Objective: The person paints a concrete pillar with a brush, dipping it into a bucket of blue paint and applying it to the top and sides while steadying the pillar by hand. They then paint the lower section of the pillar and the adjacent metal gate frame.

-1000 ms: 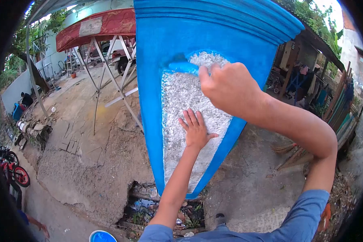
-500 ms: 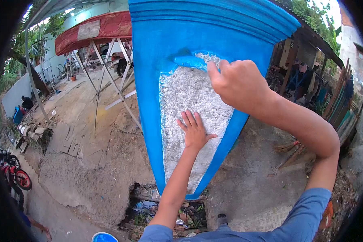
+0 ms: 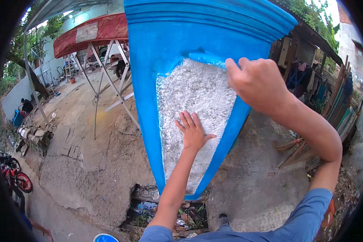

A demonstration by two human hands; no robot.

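In front of me stands a blue pillar with a ridged top and a rough white panel framed in blue. My right hand is closed around the handle of a paintbrush, whose blue-coated head lies along the panel's upper edge. The fingers cover most of the handle. Lower down, my left hand rests flat on the white panel, its fingers spread and holding nothing. Fresh blue paint borders the panel's top and left edges unevenly.
A paint bucket with blue paint stands at the bottom edge. Below the pillar is a ditch with debris. A red-topped stand on metal legs is at left. A broom lies at right; red motorcycles are far left.
My right hand and the paintbrush have moved right along the panel's top edge. A white patch there is now blue. My left hand stays on the panel.
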